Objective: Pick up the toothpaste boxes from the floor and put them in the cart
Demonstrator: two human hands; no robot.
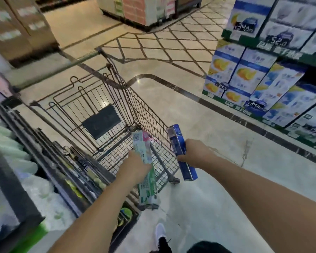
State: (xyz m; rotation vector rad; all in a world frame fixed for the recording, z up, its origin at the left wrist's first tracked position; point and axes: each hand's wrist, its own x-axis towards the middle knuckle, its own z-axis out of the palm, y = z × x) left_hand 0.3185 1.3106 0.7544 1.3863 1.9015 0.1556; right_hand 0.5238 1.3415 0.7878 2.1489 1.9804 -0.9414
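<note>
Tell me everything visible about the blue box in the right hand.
The blue toothpaste box is a long, narrow carton, dark blue with lighter print too blurred to read. It looks like glossy cardboard, closed and undamaged. The right hand grips it near the middle, tilted with its far end up, just outside the cart's wire side; contact with the wire is unclear.

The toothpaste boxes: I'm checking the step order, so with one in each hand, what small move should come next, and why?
Probably lower the left hand and release the green box into the cart. That box already overlaps the basket, which looks empty, while the blue box in the right hand appears outside the cart's right wall.
</note>
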